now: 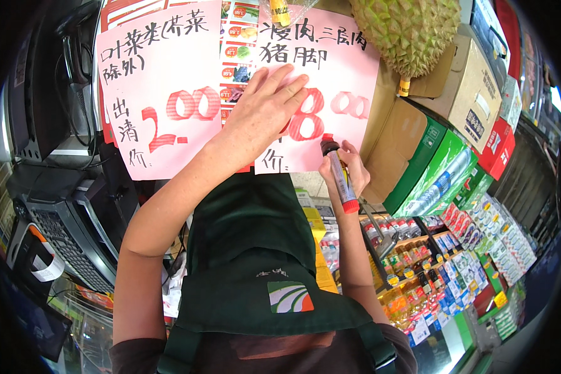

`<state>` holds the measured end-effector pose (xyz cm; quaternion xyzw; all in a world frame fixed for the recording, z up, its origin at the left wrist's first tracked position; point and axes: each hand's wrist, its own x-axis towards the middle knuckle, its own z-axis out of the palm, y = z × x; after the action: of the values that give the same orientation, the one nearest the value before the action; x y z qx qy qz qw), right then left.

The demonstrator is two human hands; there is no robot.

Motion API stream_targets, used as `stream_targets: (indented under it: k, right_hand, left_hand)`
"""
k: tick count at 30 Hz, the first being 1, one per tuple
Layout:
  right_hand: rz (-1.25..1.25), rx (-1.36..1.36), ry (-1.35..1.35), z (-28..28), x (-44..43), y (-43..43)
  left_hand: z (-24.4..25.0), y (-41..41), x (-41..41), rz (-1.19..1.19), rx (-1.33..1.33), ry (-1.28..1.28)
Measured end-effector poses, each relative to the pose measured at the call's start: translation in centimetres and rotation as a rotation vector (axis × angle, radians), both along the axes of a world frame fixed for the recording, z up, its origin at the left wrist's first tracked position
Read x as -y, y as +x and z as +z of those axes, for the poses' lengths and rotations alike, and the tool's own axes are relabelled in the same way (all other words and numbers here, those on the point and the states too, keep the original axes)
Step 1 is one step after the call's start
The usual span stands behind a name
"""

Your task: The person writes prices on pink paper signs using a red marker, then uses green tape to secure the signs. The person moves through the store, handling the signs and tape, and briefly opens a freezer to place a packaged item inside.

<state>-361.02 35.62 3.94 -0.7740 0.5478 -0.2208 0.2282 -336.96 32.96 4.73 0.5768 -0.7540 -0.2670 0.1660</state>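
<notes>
My left hand (pixel 269 100) lies flat, fingers spread, on the right-hand pink paper sign (pixel 336 61). It covers part of the black and red handwriting there. A thick red marker pen (pixel 342 177) is gripped in my right hand (pixel 350 166) near that sign's lower edge. The pen's broad red tip points up at the paper, just under the large red digit; whether it touches cannot be told. To the left, a second pink paper sign (pixel 168 79) bears black writing and red numerals. Between and beneath the signs shows a printed flyer (pixel 237 51) with produce pictures.
A durian (pixel 409 35) with a yellow tag hangs over the sign's upper right corner. Right of the signs stand an open green carton (pixel 430 163) and a brown cardboard box (pixel 467 89). A keyboard (pixel 70 243) is at left. Shelves of bottles (pixel 406 299) stand lower right.
</notes>
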Motion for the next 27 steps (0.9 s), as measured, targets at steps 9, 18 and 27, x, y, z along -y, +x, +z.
stream_targets:
  k: [9,18,27]
  right_hand:
    - [-0.085,0.087,0.058,0.2,-0.3,-0.1]
    - [-0.300,0.184,0.064,1.8,5.5,1.5]
    - [-0.140,0.136,-0.096,-0.8,7.6,2.8]
  left_hand:
    - [0.3,0.3,0.2,-0.014,0.002,-0.001]
    - [0.9,0.2,2.2,-0.006,-0.109,-0.021]
    - [-1.2,0.0,4.8,-0.154,-0.082,-0.039]
